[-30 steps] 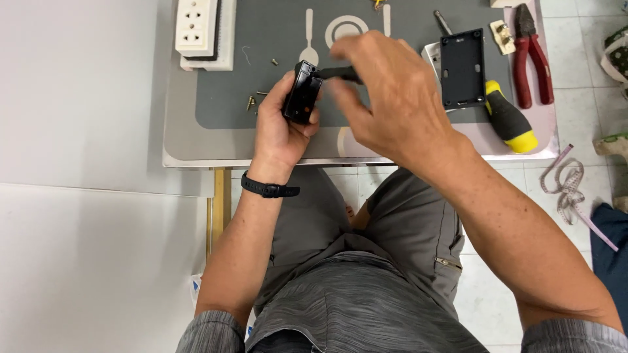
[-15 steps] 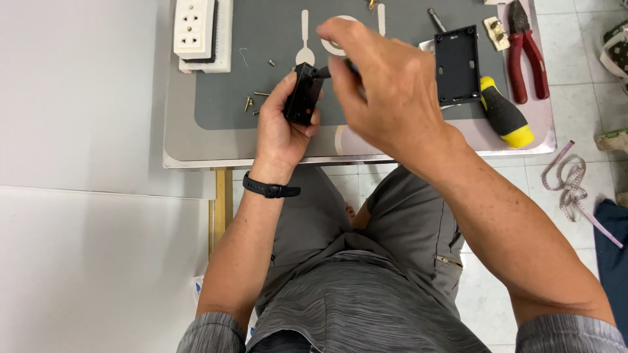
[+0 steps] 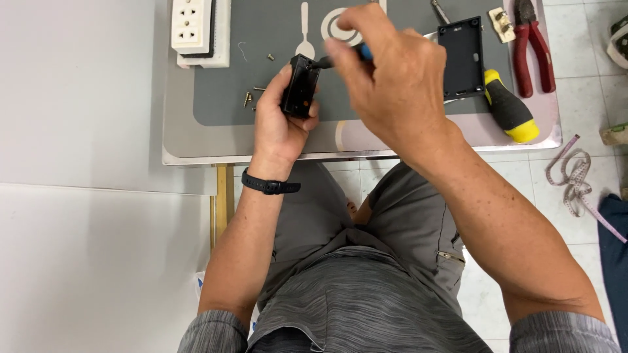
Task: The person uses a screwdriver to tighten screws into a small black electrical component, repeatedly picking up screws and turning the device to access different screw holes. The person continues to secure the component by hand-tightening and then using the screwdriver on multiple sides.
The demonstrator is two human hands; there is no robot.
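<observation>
Left hand (image 3: 278, 127) grips black box (image 3: 301, 85) above table's (image 3: 196, 140) front edge; right hand (image 3: 392, 85) clenches screwdriver (image 3: 343, 57). Tip may slip; loose screws (image 3: 252, 97) could roll off

So the tray (image 3: 196, 140) sits at 12 o'clock from the lap; socket (image 3: 191, 25) is up at 11, on the tray's far corner; loose screws (image 3: 248, 98) just at 3 o'clock from below it; box (image 3: 300, 85) in the left hand (image 3: 278, 124) over the tray's middle; right hand (image 3: 392, 85) at its 3 o'clock, tool tip touching it; backplate (image 3: 462, 59) further at 3; screwdriver (image 3: 509, 108) at the backplate's 4; pliers (image 3: 533, 42) at its 2; tape measure (image 3: 575, 186) on the floor at 4.
</observation>
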